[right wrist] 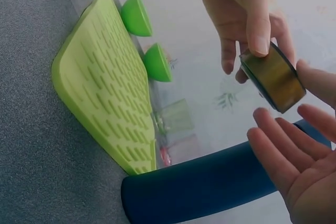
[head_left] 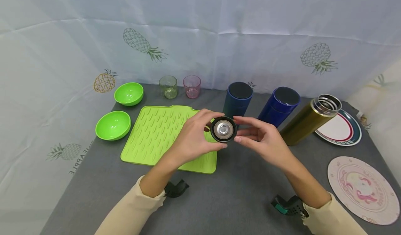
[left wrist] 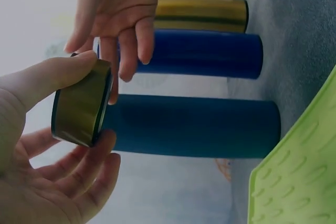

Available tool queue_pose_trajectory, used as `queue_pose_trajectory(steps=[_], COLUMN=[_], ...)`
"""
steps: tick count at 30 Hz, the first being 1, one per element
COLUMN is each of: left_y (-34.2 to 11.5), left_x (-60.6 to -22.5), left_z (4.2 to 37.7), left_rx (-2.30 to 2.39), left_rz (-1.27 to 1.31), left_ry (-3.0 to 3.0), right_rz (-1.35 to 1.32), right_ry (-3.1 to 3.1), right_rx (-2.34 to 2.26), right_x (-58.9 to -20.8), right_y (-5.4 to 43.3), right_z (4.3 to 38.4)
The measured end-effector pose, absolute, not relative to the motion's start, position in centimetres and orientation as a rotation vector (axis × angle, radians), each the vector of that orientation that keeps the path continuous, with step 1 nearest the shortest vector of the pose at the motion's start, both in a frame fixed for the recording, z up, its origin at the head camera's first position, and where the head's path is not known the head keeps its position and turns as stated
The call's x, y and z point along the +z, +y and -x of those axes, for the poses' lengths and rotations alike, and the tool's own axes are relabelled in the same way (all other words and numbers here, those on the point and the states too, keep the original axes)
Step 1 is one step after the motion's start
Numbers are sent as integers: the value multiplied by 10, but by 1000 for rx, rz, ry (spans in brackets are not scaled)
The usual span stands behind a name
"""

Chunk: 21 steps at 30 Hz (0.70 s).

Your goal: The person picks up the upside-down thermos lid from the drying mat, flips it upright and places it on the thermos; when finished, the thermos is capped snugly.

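Observation:
My left hand [head_left: 197,132] pinches a round thermos lid [head_left: 223,129] between thumb and fingers, above the table. The lid's inside, with a metal disc and black rim, faces the head camera; its gold side wall [left wrist: 81,103] shows in the left wrist view. My right hand [head_left: 258,135] is at the lid's right edge, fingers spread and thumb tip right at the rim. Behind the hands stand a dark teal thermos [head_left: 237,101] and a blue thermos [head_left: 277,106], both with black tops. To their right is a gold thermos [head_left: 302,122] with its metal mouth uncovered.
A green drying mat [head_left: 150,134] lies left of centre, with two green bowls [head_left: 112,126] beside it. Green [head_left: 168,87] and pink [head_left: 192,86] glasses stand at the back. On the right are a rimmed plate [head_left: 352,128] and a round pink mat [head_left: 363,189]; a curtain hangs behind.

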<state>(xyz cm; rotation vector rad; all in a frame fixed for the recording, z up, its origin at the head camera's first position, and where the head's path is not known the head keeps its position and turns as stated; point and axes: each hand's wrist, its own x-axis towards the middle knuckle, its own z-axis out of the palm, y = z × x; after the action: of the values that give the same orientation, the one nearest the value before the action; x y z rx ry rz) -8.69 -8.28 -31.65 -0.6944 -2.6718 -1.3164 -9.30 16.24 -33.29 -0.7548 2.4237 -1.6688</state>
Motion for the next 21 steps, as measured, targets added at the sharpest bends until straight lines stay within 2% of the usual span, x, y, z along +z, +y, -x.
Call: queue_pose_trajectory(steps=[21], left_y=[-68], left_x=[-313], left_z=[88], left_rx=[-1381], left_rz=[695], left_ry=[-2683], right_rz=[746], right_ry=[2327], right_rx=[-1798], right_x=[-330], right_y=[173], right_z=[93])
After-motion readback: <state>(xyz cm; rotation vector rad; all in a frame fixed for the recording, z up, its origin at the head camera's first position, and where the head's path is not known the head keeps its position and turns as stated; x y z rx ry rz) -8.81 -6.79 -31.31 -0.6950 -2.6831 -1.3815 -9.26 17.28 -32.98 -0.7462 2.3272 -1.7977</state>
